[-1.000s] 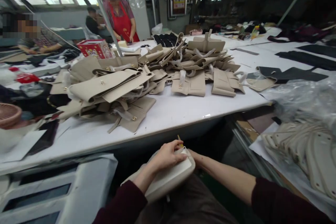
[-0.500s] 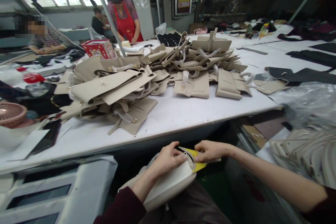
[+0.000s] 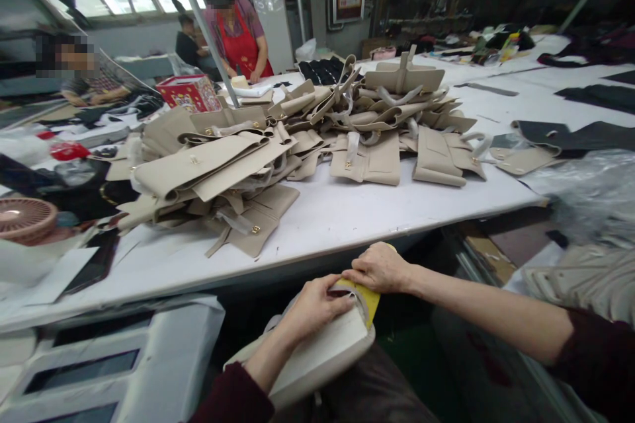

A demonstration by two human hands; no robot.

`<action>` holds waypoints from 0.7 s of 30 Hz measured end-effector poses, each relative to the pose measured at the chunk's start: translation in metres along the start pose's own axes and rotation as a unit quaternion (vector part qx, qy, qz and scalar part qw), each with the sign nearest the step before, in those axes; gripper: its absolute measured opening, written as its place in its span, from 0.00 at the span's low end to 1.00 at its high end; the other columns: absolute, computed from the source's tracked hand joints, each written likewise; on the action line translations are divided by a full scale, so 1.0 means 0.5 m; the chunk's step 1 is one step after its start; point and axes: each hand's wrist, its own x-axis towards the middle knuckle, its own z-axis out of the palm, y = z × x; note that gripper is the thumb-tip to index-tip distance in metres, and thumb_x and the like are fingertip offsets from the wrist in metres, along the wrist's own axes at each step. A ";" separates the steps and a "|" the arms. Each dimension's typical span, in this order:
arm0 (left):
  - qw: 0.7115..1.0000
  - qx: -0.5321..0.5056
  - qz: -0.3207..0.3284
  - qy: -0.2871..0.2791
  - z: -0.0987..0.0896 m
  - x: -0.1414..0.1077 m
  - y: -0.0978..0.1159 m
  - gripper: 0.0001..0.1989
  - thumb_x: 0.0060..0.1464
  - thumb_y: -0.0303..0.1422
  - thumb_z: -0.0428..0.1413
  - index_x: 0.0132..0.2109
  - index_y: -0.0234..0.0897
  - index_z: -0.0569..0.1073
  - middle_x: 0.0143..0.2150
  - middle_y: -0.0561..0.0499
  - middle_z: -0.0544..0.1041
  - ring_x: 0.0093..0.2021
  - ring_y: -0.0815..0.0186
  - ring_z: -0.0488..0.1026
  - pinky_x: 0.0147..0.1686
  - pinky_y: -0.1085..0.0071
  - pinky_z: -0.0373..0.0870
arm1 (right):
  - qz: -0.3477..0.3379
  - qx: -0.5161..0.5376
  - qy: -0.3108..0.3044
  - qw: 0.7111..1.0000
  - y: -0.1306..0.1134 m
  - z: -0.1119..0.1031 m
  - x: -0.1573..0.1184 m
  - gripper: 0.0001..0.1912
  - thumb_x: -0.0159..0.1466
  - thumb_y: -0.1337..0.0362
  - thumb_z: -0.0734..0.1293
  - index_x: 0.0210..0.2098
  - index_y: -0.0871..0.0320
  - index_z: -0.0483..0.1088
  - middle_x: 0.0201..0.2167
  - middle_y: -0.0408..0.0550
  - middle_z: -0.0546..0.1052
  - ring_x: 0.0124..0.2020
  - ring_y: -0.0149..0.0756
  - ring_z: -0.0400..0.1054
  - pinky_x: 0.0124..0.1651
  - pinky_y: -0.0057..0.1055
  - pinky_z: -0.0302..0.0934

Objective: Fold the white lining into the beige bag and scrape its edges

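Observation:
A beige bag piece (image 3: 327, 351) with a pale inner face rests across my lap, below the table edge. My left hand (image 3: 317, 307) is closed over its upper end, the thumb pressed on top. At that end a yellow flat piece (image 3: 370, 297) shows, partly under the beige edge. My right hand (image 3: 378, 269) is closed on the top of the yellow piece, its fingertips close to my left fingers. What the yellow piece is made of I cannot tell.
Beige bag parts (image 3: 297, 139) lie heaped on the white table (image 3: 327, 225) ahead. A grey slotted rack (image 3: 163, 350) stands at left, with more beige pieces (image 3: 585, 277) and clear plastic (image 3: 590, 192) at right. A co-worker in a red apron (image 3: 241, 46) stands across the table.
My right hand has moved up and slightly left along the yellow piece, its wrist now higher and its fist turned over. My left hand has stayed on the beige bag piece.

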 end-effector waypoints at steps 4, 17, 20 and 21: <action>0.999 0.051 -0.004 0.011 0.000 -0.005 0.005 0.22 0.52 0.43 0.58 0.48 0.33 0.77 0.41 0.49 0.80 0.41 0.58 0.74 0.39 0.70 0.67 | -0.017 -0.029 0.003 0.999 -0.001 0.004 0.000 0.31 0.71 0.47 0.53 0.26 0.58 0.75 0.26 0.53 0.80 0.28 0.41 0.74 0.27 0.33 0.42; 0.968 0.248 0.040 0.015 0.000 -0.017 0.030 0.17 0.58 0.43 0.52 0.34 0.36 0.78 0.24 0.53 0.72 0.25 0.69 0.64 0.26 0.72 0.52 | -0.005 -0.008 -0.022 1.000 -0.023 0.018 -0.025 0.32 0.72 0.49 0.48 0.28 0.58 0.76 0.26 0.56 0.80 0.28 0.46 0.75 0.30 0.34 0.53; 0.961 0.271 0.050 0.014 0.001 -0.025 0.030 0.19 0.59 0.46 0.52 0.33 0.36 0.78 0.23 0.54 0.71 0.24 0.69 0.63 0.26 0.72 0.52 | 0.018 0.029 -0.024 0.999 -0.042 0.027 -0.038 0.31 0.72 0.50 0.49 0.29 0.57 0.76 0.27 0.57 0.80 0.30 0.46 0.75 0.32 0.35 0.55; 0.964 0.260 0.056 0.006 0.000 -0.027 0.030 0.19 0.59 0.46 0.51 0.33 0.37 0.78 0.24 0.54 0.71 0.25 0.69 0.63 0.27 0.72 0.52 | 0.027 0.045 -0.022 0.998 -0.051 0.030 -0.042 0.30 0.71 0.51 0.50 0.29 0.58 0.76 0.28 0.57 0.80 0.30 0.46 0.75 0.33 0.35 0.55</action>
